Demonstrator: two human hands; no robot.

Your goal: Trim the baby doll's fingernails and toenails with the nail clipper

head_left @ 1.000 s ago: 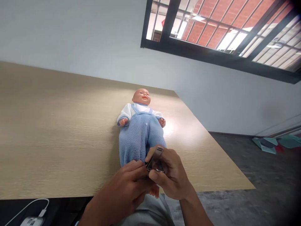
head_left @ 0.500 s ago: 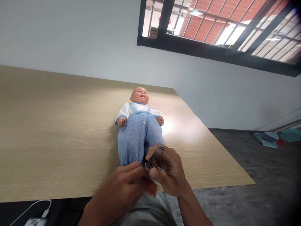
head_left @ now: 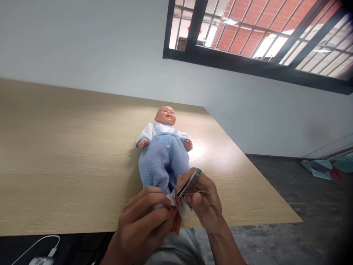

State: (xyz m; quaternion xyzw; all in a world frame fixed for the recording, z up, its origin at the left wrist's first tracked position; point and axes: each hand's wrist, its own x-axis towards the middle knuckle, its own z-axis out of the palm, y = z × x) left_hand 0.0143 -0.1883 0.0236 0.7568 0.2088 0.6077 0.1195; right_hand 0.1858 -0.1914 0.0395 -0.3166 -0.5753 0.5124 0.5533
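Note:
A baby doll [head_left: 161, 151] in blue fleece overalls and a white top lies on its back, head away from me. At its lower legs, my left hand [head_left: 147, 213] is closed, its fingers pinched around the doll's foot [head_left: 177, 222], which is partly hidden. Some white thin material [head_left: 171, 200] shows beside those fingertips; I cannot tell if it is a sock or a tissue. In my right hand [head_left: 205, 198] is a metal nail clipper [head_left: 190, 182], held between thumb and fingers with its levers spread. The clipper's jaws point left, close to my left fingertips.
The light wooden table [head_left: 68, 154] ends at its front edge near my lap and slopes away at the right. A white device with a cable [head_left: 41, 260] sits below the edge at left. Coloured items [head_left: 317, 168] lie on the floor at far right, below a barred window [head_left: 248, 33].
The nail clipper has moved a little right, away from my left fingertips, and its levers look wider apart. More white material shows between my hands. My left hand has shifted slightly.

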